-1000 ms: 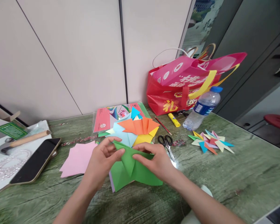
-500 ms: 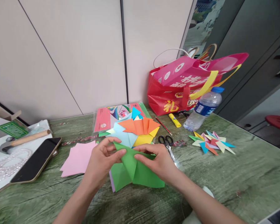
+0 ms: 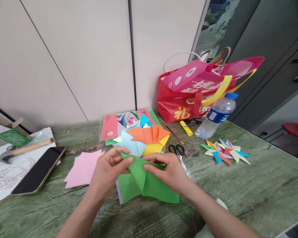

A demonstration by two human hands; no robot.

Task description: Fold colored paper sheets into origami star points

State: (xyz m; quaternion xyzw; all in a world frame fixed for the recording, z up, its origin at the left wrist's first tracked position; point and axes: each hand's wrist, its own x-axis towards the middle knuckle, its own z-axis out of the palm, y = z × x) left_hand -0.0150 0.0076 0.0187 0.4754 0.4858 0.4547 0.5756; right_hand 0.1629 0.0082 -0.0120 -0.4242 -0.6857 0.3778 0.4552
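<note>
The left hand (image 3: 105,170) and right hand (image 3: 169,168) pinch the green paper (image 3: 137,170) by its upper edge, over the bench (image 3: 238,201). Folding appears in hand; the next crease calls for aligned edges and firm pressure.

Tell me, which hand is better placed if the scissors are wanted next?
Probably the right hand: the scissors lie just beyond it, while the left hand is farther off, across the green paper. Both hands pinch that paper, so the right would likely have to let go first.
</note>
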